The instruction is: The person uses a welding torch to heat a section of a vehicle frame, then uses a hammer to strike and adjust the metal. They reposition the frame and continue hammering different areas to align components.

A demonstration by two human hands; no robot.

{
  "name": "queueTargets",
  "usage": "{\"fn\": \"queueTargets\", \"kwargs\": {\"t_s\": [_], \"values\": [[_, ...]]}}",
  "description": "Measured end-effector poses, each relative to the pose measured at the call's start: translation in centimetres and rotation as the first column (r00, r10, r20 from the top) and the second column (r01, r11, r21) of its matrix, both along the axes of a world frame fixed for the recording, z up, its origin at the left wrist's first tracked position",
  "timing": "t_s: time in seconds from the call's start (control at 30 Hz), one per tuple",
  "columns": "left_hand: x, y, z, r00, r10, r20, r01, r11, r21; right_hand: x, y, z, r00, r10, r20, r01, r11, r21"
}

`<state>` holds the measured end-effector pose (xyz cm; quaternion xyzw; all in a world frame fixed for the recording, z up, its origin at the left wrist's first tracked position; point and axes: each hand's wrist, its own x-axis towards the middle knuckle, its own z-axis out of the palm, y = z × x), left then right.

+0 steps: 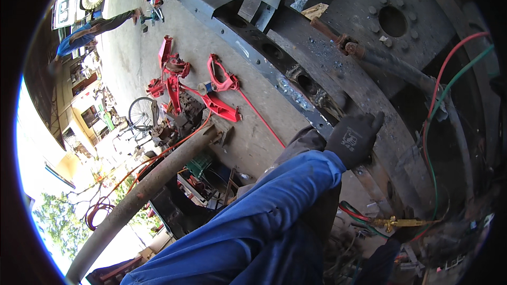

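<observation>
My left hand (355, 140), in a dark work glove below a blue sleeve, rests on the edge of a dark metal frame rail (272, 50). One finger stretches out; the others are partly hidden. The rail has round holes and scraped, bare patches. Lower right, my right hand (404, 234) is mostly in shadow, its dark glove closed around a brass gas torch (390, 223). A red hose (435, 92) and a green hose (458, 75) hang near the torch. Beyond my left hand, a rusty shaft (388, 60) crosses the metalwork.
Red metal parts (174, 76) lie on the concrete floor (248, 119) to the left. A thick pipe (140, 192) slants across the lower left, near a bicycle wheel (141, 113). A person in blue (79, 42) is bent over at far left, near a parked vehicle (66, 5).
</observation>
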<state>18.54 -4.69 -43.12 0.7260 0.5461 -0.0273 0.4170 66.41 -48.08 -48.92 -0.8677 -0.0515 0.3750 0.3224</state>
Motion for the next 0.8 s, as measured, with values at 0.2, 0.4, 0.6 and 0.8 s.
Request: {"fn": "queueTargets", "kwargs": {"t_s": [0.2, 0.4, 0.6, 0.8], "values": [[0.1, -0.2, -0.1, 0.999, -0.037, -0.038, 0.038, 0.999, 0.021, -0.2, -0.9, -0.1, 1.000, -0.008, 0.015, 0.008, 1.000, -0.011], [0.4, 0.1, 0.2, 0.999, -0.012, -0.031, 0.015, 0.996, 0.089, -0.4, -0.3, 0.2, 0.980, -0.145, -0.133, 0.158, 0.983, 0.093], [0.6, 0.3, 0.3, 0.999, 0.000, -0.032, 0.001, 0.999, 0.039, -1.6, 1.4, 1.2, 0.974, -0.172, -0.148, 0.190, 0.975, 0.114], [0.4, -0.1, -0.4, 0.999, -0.027, -0.040, 0.028, 0.999, 0.020, -2.6, 2.1, 1.7, 0.995, -0.064, -0.071, 0.072, 0.991, 0.109]]}}
